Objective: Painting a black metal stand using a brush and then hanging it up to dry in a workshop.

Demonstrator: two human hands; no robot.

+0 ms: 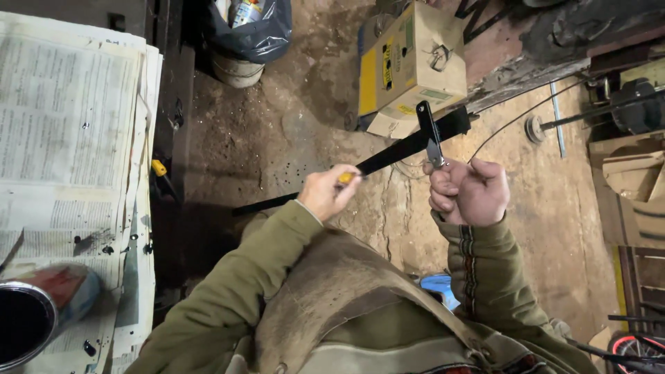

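My left hand (331,194) is closed around a small yellow-handled tool (345,178), only the tip of which shows. A long flat black bar (409,145) runs diagonally behind that hand, from lower left to upper right. My right hand (472,190) is a fist gripping a narrow metal strip (429,131), black at the top and bare grey near my fingers. The strip stands upright and crosses the black bar. I cannot tell whether strip and bar are joined.
A table covered in newspaper (69,138) stands at the left, with an open can of black paint (28,322) at its near corner. A cardboard box (412,66), a bucket with a black bag (242,41), a wire (512,125) and scrap sit on the dirt floor.
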